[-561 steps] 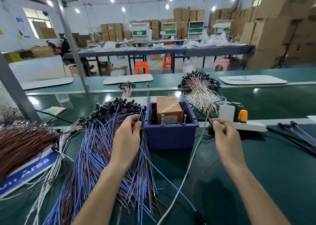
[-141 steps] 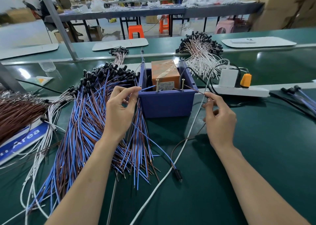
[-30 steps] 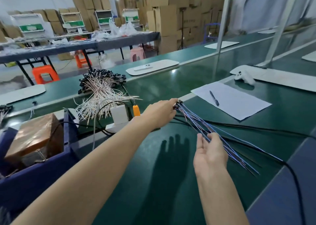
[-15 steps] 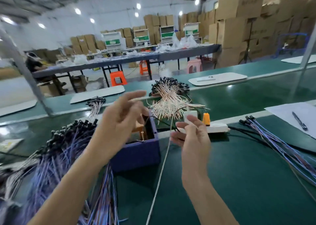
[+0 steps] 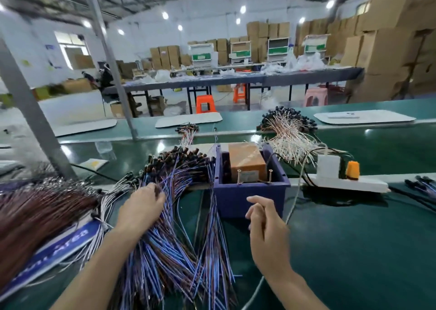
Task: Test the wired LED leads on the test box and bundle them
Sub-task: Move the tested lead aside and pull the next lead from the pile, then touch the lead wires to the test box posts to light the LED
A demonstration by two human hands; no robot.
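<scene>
Fingers [image 5: 158,193] of left hand [image 5: 141,209] rest among thin blue-and-brown leads [image 5: 169,250].

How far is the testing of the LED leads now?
Seemingly done: a few leads lie apart at the right edge. In hand: the left hand reaches into the blue-brown pile; the right hand is empty by the test box. Left: most of the pile.

One blue bin [image 5: 232,198] is holding one tape-wrapped brown box [image 5: 245,158] and two upright metal pins [image 5: 239,176] [image 5: 270,176]. One white power strip [image 5: 349,184] is carrying one white adapter [image 5: 328,165] and one orange plug [image 5: 352,167]. Two orange stools [image 5: 205,104] [image 5: 239,93] and one pink stool [image 5: 316,96] are standing behind.
</scene>
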